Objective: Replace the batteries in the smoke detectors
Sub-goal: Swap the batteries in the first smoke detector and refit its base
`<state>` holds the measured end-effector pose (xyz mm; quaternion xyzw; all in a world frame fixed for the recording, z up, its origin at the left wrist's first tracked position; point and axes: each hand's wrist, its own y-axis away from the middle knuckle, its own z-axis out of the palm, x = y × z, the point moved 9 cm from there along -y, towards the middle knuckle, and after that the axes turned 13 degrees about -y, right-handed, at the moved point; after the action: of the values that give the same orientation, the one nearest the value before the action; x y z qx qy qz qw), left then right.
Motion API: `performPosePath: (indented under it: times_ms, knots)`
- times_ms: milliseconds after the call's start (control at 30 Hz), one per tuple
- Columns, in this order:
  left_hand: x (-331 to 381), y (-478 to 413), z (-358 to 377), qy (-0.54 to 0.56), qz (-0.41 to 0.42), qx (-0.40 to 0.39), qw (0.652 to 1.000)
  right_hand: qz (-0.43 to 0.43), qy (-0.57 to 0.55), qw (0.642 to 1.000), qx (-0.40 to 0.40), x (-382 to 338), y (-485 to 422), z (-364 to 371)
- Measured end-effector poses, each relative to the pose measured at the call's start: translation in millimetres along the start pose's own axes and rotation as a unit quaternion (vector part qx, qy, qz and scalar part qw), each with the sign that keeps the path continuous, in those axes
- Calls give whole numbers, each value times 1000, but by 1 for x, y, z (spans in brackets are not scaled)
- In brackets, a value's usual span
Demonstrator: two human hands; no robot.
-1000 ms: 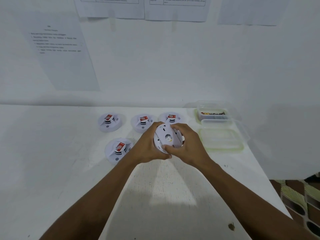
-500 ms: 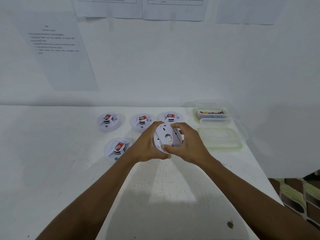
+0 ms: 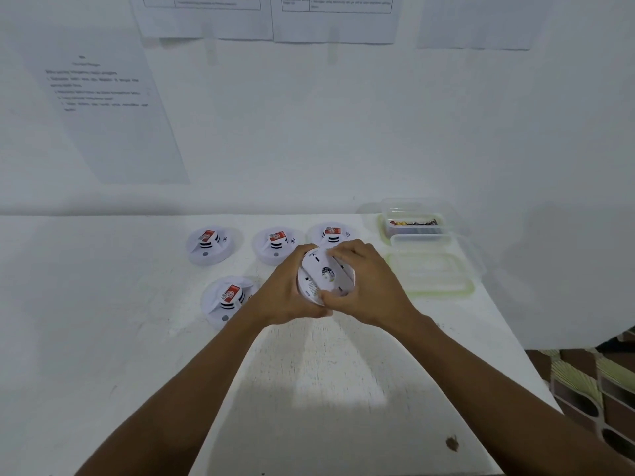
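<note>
Your left hand (image 3: pixel 288 290) and right hand (image 3: pixel 364 290) together hold one round white smoke detector (image 3: pixel 324 274) above the bench (image 3: pixel 103 304), just in front of the back row of units. The detector is tilted, with its flat back face and small central label turned toward you. Your left hand curls round its left edge, with the fingers passing behind the body. Your right hand grips the opposite side: the thumb (image 3: pixel 326 297) presses on the lower rim and the fingers (image 3: pixel 347 250) hook over the upper right rim. Four further units lie on the bench, each showing a red-labelled rectangular block on top. These are the far-left detector (image 3: pixel 209 245), the middle detector (image 3: pixel 276 243) and the far-right detector (image 3: pixel 331 233), which form a row near the wall, and the near detector (image 3: pixel 228 300), which sits just left of your left wrist. At the right end of the bench stands a clear tub (image 3: pixel 414 226) holding small dark, red and yellow items too small to identify. Directly in front of it and touching it is a green-rimmed container (image 3: pixel 433 276). Printed sheets (image 3: pixel 103 108) hang on the white wall behind the bench, their text illegible. A small brown mark (image 3: pixel 452 443) shows on the bench near its front right corner.
</note>
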<state>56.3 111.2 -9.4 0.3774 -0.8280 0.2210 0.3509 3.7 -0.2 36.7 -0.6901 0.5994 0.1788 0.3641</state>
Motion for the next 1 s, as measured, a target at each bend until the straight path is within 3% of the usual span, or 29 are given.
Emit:
performPosePath:
  times_ms: [233,300,500,633,800,1000]
  knots:
    - [-24,16,-18,-11,-12,43,999,-46,-117,990,65,3,3,-31]
    - [-31,21,-30,-3,-14,63,998,-30,-105,992,68,19,2,-36]
    - [-42,23,-45,-8,-17,53,998,38,21,997,-58,61,0,3]
    - [-41,24,-38,-11,-17,40,999,63,44,996,-44,68,-5,15]
    - [-26,21,-26,-17,16,34,999,9,-59,997,45,35,-11,3]
    - [9,10,-13,-50,58,20,997,36,-109,993,31,-6,-27,2]
